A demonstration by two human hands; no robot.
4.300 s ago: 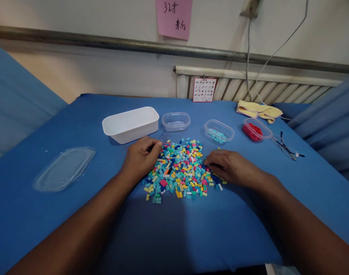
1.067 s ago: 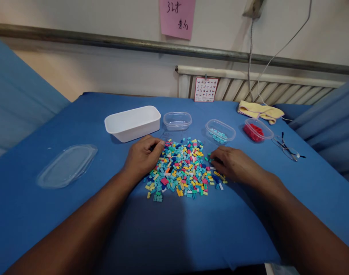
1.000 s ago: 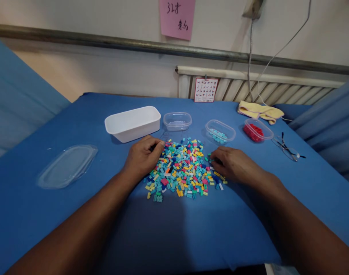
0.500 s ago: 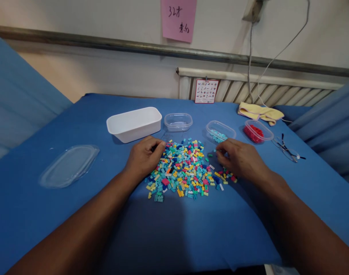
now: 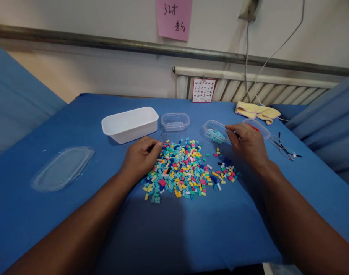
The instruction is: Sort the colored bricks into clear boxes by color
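A heap of small coloured building bricks (image 5: 180,168) lies spread on the blue cloth. My left hand (image 5: 142,154) rests at the heap's left edge with its fingers curled closed; whatever is in them, if anything, is hidden. My right hand (image 5: 245,143) is raised beside the right rim of a clear tub (image 5: 211,124) with light-blue bricks (image 5: 216,135) in it. Its thumb and fingertips are pinched together, and I cannot make out what they hold. Behind that hand, partly covered, stands another clear tub (image 5: 263,130) with red bricks (image 5: 253,128).
A white bin (image 5: 131,126) and a clear tub (image 5: 176,124) stand beyond the heap. Clear lids (image 5: 62,168) lie at left. Glasses (image 5: 284,147) and a yellow cloth (image 5: 257,111) are at right. A radiator (image 5: 228,86) lines the wall.
My right hand has moved up and away from the bricks at the heap's right side to the tub of light-blue bricks. My left hand stays at the heap. The view has shifted slightly.
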